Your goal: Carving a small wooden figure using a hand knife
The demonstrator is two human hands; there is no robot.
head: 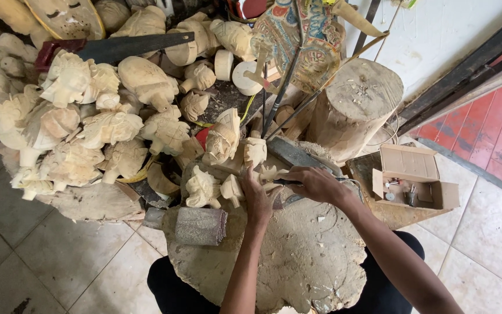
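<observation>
- The landmark is the wide, flat wooden block [297, 261] in front of the person, its top dusty and chipped.
- The left hand [258, 200] rests at the far edge of the block, its fingers closed around a small pale wood carving [268, 173] that stands just beyond the block's far edge.
- The right hand [316, 184] lies just right of the carving, fingers curled shut on a thin dark-handled tool [289, 182] whose tip meets the carving.
- A roll of sandpaper [200, 225] lies on the block's left edge, near the left hand.
- More small carved figures [203, 187] sit at the block's far left edge, touching one another.
- A big heap of pale carved heads [88, 116] spreads well beyond the block to the far left, with a handsaw [123, 46] lying across the top.
- A round log stump [355, 104] stands beyond the block to the far right.
- An open cardboard box [413, 174] with small bits inside sits right of the block, on a low board.
- A painted flat puppet [297, 35] leans behind the stump.
</observation>
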